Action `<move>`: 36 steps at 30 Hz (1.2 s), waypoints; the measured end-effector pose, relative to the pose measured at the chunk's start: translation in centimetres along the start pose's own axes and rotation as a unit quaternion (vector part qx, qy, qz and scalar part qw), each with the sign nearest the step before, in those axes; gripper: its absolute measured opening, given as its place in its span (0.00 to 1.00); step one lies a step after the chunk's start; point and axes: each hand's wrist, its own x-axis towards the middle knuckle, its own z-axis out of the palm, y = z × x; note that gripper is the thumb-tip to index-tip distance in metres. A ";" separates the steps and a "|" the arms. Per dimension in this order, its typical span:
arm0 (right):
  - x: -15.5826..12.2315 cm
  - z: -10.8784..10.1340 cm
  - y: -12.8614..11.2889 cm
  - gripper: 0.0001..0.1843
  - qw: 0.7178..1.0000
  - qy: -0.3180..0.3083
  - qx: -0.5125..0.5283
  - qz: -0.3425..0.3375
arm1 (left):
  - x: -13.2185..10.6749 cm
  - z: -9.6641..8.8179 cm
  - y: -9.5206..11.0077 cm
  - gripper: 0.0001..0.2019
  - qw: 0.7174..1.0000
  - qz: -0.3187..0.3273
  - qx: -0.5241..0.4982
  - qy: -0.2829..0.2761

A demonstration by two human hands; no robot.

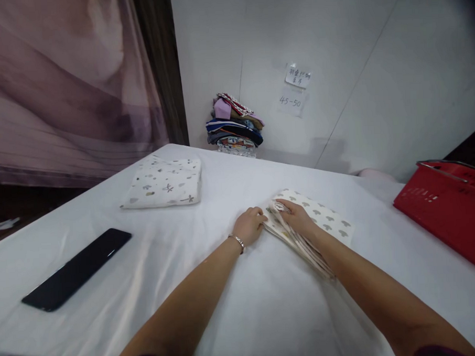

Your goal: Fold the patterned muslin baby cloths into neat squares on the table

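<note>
A white cloth (328,216) with grey heart- or leaf-like shapes lies partly folded on the white-covered surface (235,304). At its left corner my left hand (249,226), a bracelet at the wrist, has its fingers closed on the edge. My right hand (296,215) pinches several gathered layers of the same cloth, lifted slightly along the near side. These layers hang toward the right forearm, which covers part of them. Farther left lies a folded white cloth (164,181) printed with small leaves and palm trees, apart from both hands.
A long black slab (78,269), perhaps a phone, lies at the left. Folded clothes (235,128) are stacked by the wall beyond the far edge. A red bin-like container (447,211) with a metal handle stands at right. Pinkish drapery (68,85) hangs at left; paper notes (293,99) are on the wall.
</note>
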 end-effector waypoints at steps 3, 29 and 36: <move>-0.1 0.2 -0.1 0.24 0.999 -0.002 -0.032 -0.008 | 0.2 0.0 -0.3 0.13 1.000 -0.006 0.009 -0.001; -2.7 2.4 -4.0 0.26 0.942 -0.125 -0.294 -0.101 | -0.1 0.1 -0.1 0.16 0.965 -0.210 -0.157 0.025; -1.3 -0.1 -0.9 0.19 0.973 -0.101 -0.196 -0.071 | 0.3 0.3 0.3 0.11 0.974 -0.194 -0.120 0.009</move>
